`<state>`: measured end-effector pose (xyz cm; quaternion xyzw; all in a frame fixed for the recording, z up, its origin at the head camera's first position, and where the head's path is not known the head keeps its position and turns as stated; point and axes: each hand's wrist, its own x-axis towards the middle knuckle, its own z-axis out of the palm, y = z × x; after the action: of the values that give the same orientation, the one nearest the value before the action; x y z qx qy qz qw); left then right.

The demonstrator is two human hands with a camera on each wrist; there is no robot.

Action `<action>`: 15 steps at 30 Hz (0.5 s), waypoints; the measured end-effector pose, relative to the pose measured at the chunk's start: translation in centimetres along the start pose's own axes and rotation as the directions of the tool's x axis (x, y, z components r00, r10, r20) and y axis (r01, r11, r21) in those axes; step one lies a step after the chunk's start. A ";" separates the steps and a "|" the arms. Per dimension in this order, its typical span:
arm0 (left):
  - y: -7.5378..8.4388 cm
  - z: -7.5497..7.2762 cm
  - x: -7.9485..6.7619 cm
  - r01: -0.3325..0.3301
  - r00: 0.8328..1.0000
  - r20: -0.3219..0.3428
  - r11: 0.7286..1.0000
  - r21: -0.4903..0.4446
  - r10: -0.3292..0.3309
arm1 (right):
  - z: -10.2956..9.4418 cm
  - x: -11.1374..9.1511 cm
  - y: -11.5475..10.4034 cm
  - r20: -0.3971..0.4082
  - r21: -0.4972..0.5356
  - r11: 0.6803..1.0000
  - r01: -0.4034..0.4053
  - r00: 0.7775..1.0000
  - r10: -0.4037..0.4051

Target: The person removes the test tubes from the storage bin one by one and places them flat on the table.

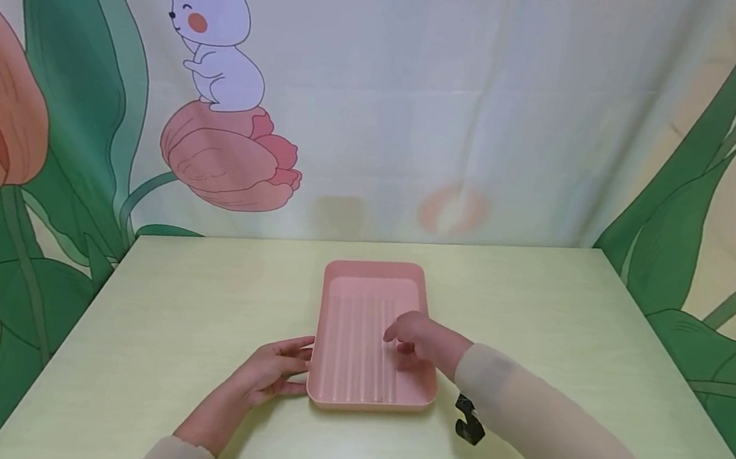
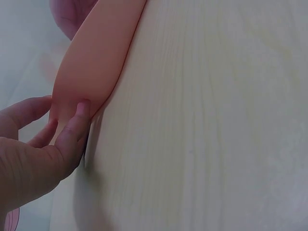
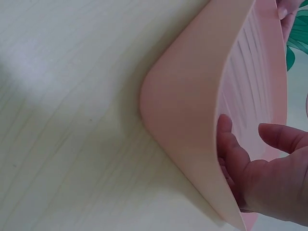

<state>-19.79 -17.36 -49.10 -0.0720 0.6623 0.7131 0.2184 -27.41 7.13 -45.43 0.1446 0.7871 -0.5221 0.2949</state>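
Observation:
A shallow pink tray (image 1: pixel 375 280) with lengthwise ridges on its floor lies flat on the table. Beside its left wall is my left hand (image 1: pixel 268 372), fingers extended. In the left wrist view its fingertips (image 2: pixel 83 107) touch the outer wall. My right hand (image 1: pixel 422 337) reaches over the right rim into the tray. Its index finger points down close over the ridged floor. In the right wrist view the right thumb and fingers (image 3: pixel 233 149) are bent a little and spread apart inside the wall, with nothing visible between them.
The pale wood-grain table (image 1: pixel 195 292) extends all round the tray. Behind it hangs a curtain (image 1: pixel 385 94) printed with a rabbit, tulips and leaves. A black strap piece (image 1: pixel 470 420) hangs below the right sleeve.

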 end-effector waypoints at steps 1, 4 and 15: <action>0.0 0.0 0.0 0.000 1.000 0.000 1.000 0.002 0.000 | 0.1 0.0 0.0 -0.004 0.001 1.000 0.003 1.000 -0.003; 0.1 0.1 0.0 0.001 1.000 0.001 1.000 0.005 -0.001 | 0.3 0.0 0.2 -0.010 0.002 1.000 0.006 1.000 -0.006; 0.1 0.1 0.0 0.004 1.000 -0.018 1.000 0.013 -0.004 | 1.1 -0.5 0.5 -0.048 -0.077 0.994 0.082 0.995 -0.086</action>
<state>-19.81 -17.29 -49.00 -0.0782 0.6686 0.7077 0.2145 -26.41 6.39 -45.80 0.1135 0.8189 -0.5001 0.2576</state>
